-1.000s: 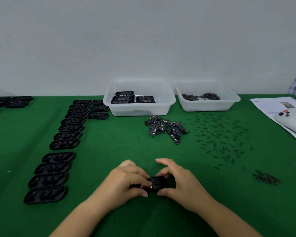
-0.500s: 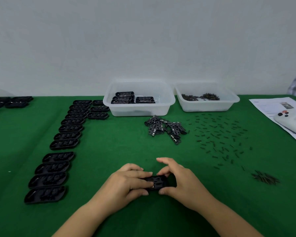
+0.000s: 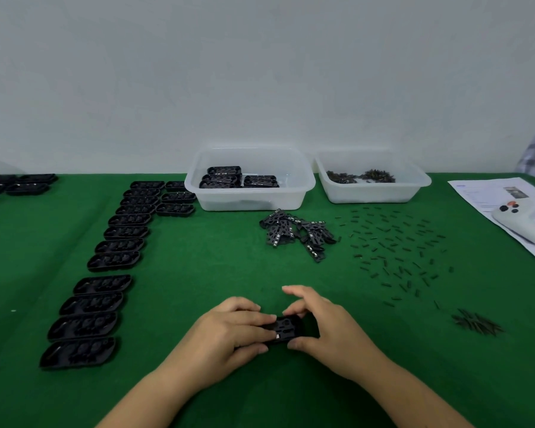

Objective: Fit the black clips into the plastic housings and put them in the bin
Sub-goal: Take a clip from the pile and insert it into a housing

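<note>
A black plastic housing (image 3: 286, 329) lies on the green cloth near the front, with a black clip on top of it. My left hand (image 3: 229, 333) grips its left end, fingers laid over the top. My right hand (image 3: 328, 327) holds its right end between thumb and curled fingers; the index finger is lifted. A pile of loose black clips (image 3: 297, 232) lies behind. The clear bin (image 3: 250, 197) at the back holds three finished housings. A long row of empty housings (image 3: 105, 273) runs down the left.
A second clear bin (image 3: 372, 193) with small dark parts stands at the back right. Several small dark pins (image 3: 393, 251) are scattered on the cloth; a bundle of them (image 3: 476, 322) lies right. A white controller (image 3: 528, 223) sits on a paper sheet (image 3: 482, 193).
Both hands stay on the housing. The left fingers have flattened down over its top, and the housing sits a little lower against the cloth.
</note>
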